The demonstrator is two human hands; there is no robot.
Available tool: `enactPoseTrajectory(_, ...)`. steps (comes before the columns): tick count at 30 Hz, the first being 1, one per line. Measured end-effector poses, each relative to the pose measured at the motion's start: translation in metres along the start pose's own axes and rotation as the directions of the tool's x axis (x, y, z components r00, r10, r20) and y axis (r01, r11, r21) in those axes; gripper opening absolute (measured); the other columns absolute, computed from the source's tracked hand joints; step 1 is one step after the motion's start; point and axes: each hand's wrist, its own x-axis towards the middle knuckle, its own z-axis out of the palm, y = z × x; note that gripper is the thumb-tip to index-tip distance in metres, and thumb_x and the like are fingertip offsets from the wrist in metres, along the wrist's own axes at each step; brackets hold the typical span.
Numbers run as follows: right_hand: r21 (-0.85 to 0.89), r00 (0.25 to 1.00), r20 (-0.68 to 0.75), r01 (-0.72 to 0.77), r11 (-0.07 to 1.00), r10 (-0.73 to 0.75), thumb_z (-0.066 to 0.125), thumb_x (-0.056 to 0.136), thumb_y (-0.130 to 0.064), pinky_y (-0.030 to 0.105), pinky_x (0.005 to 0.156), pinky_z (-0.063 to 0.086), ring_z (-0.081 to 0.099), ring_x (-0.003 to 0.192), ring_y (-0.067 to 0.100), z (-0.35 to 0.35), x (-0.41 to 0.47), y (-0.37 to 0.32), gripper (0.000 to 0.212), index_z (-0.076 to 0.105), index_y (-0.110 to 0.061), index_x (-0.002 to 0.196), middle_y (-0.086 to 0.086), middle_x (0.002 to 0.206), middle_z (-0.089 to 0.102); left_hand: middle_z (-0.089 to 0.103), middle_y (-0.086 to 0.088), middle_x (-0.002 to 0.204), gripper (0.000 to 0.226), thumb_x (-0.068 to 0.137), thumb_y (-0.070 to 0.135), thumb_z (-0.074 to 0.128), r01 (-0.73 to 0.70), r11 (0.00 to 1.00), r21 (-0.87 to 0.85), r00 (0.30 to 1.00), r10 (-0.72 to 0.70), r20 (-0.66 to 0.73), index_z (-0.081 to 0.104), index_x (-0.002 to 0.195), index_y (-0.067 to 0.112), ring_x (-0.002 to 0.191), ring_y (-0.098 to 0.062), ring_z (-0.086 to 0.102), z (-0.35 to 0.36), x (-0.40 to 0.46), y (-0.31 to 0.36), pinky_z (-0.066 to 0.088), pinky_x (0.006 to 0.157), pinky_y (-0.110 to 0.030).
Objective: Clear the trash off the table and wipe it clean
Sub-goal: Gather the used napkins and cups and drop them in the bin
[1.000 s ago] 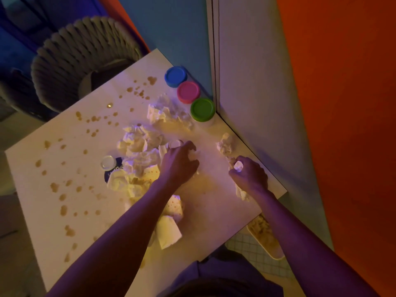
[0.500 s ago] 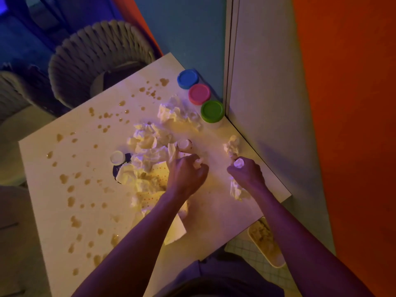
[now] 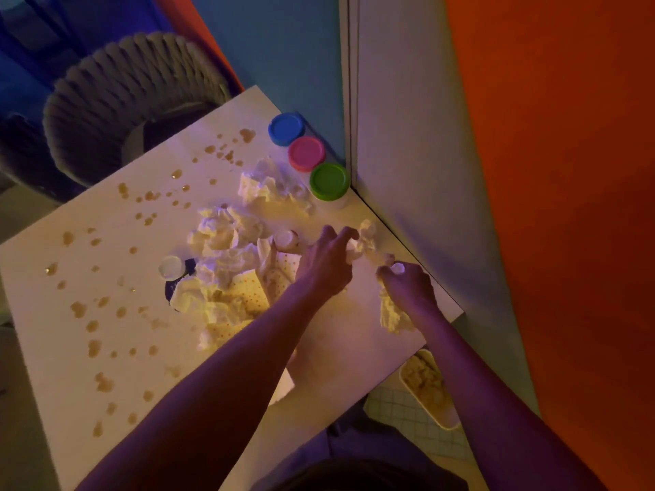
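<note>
Many brown stains dot the worktop (image 3: 106,278), with a heap of crumpled paper (image 3: 227,278) at its middle. The left hand (image 3: 324,267) reaches a far-right wad (image 3: 367,239), grip loosely spread; the right hand (image 3: 407,287) grips wadded tissue (image 3: 391,313) near the right edge.

Crumpled tissues (image 3: 227,264) across stained table (image 3: 88,334)

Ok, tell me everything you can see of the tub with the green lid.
The tub with the green lid stands upright at the table's far right corner, against the wall. Its round lid looks like smooth plastic and is on; a pale body shows below it. It sits nearest of three in a row, next to the pink-lidded tub, though contact is unclear. Crumpled paper lies just left of it. Neither hand touches it.
</note>
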Motion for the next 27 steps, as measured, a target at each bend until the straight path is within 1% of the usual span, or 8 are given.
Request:
enactPoseTrajectory(6,0.008,1.000,-0.015,0.012,1.000,-0.012,0.050,0.068,-0.041,0.037,0.076,0.056,0.065,0.081,0.029,-0.008,0.000,0.019,0.023,0.060,-0.029,0.086,-0.001,0.081,0.070,0.039,-0.004,0.140,0.056,0.083,0.007,0.061,-0.078,0.989,0.125,0.992,0.065,0.108,0.054,0.131,0.034,0.113,-0.035,0.055,0.018,0.039,0.013,0.055,0.079,-0.043)
enactPoseTrajectory(9,0.047,0.999,-0.044,-0.008,0.999,0.010,0.052,0.069,-0.039,0.035,0.077,0.053,0.062,0.086,0.030,-0.012,-0.007,0.023,0.028,0.061,-0.032,0.095,-0.002,0.088,0.069,0.031,-0.002,0.149,0.062,0.083,0.008,0.063,-0.121,0.967,0.225,0.982,0.083,0.170,0.048,0.136,0.037,0.120,-0.036,0.047,0.026,0.052,0.016,0.056,0.081,-0.046)
enactPoseTrajectory(12,0.127,0.998,-0.055,-0.031,0.991,0.038,0.052,0.067,-0.041,0.040,0.082,0.056,0.065,0.089,0.028,-0.016,-0.012,0.026,0.033,0.061,-0.042,0.099,-0.004,0.095,0.071,0.026,-0.001,0.154,0.067,0.084,0.008,0.062,-0.145,0.948,0.283,0.969,0.079,0.234,0.045,0.142,0.037,0.125,-0.037,0.044,0.034,0.063,0.017,0.055,0.083,-0.046)
enactPoseTrajectory(16,0.204,0.994,-0.065,-0.072,0.976,0.087,0.050,0.062,-0.047,0.049,0.074,0.061,0.072,0.082,0.026,-0.020,-0.014,0.037,0.039,0.060,-0.053,0.099,-0.006,0.088,0.072,0.038,-0.003,0.145,0.054,0.085,0.008,0.062,-0.149,0.942,0.300,0.958,0.063,0.278,0.053,0.134,0.030,0.122,-0.035,0.047,0.047,0.062,0.019,0.052,0.083,-0.045)
enactPoseTrajectory(19,0.242,0.992,-0.075,-0.079,0.967,0.100,0.053,0.066,-0.047,0.049,0.072,0.061,0.072,0.076,0.025,-0.023,-0.016,0.044,0.029,0.062,-0.049,0.094,-0.004,0.077,0.073,0.044,-0.006,0.130,0.045,0.085,0.006,0.058,-0.134,0.949,0.284,0.968,0.065,0.241,0.057,0.125,0.026,0.113,-0.035,0.050,0.055,0.052,0.016,0.050,0.075,-0.043)
enactPoseTrajectory(22,0.287,0.985,-0.102,-0.106,0.952,0.141,0.058,0.077,-0.044,0.043,0.068,0.062,0.070,0.063,0.015,-0.025,-0.021,0.046,0.017,0.068,-0.033,0.086,-0.007,0.063,0.070,0.045,-0.010,0.124,0.045,0.083,0.008,0.062,-0.101,0.964,0.245,0.968,0.039,0.247,0.056,0.125,0.025,0.108,-0.037,0.052,0.059,0.040,0.012,0.048,0.073,-0.041)
enactPoseTrajectory(24,0.288,0.980,-0.119,-0.118,0.950,0.157,0.059,0.083,-0.043,0.037,0.063,0.061,0.067,0.056,0.010,-0.024,-0.025,0.049,0.023,0.067,-0.022,0.079,-0.006,0.060,0.069,0.047,-0.012,0.122,0.046,0.079,0.012,0.067,-0.055,0.982,0.182,0.969,0.008,0.248,0.057,0.122,0.024,0.105,-0.039,0.056,0.062,0.030,0.009,0.048,0.075,-0.039)
enactPoseTrajectory(27,0.298,0.979,-0.123,-0.118,0.947,0.161,0.060,0.085,-0.037,0.027,0.056,0.052,0.062,0.048,0.003,-0.022,-0.033,0.055,0.024,0.065,-0.018,0.071,-0.006,0.056,0.067,0.050,-0.013,0.114,0.045,0.074,0.015,0.071,0.016,0.998,0.061,0.974,-0.030,0.225,0.059,0.116,0.023,0.097,-0.041,0.060,0.065,0.009,0.010,0.052,0.077,-0.040)
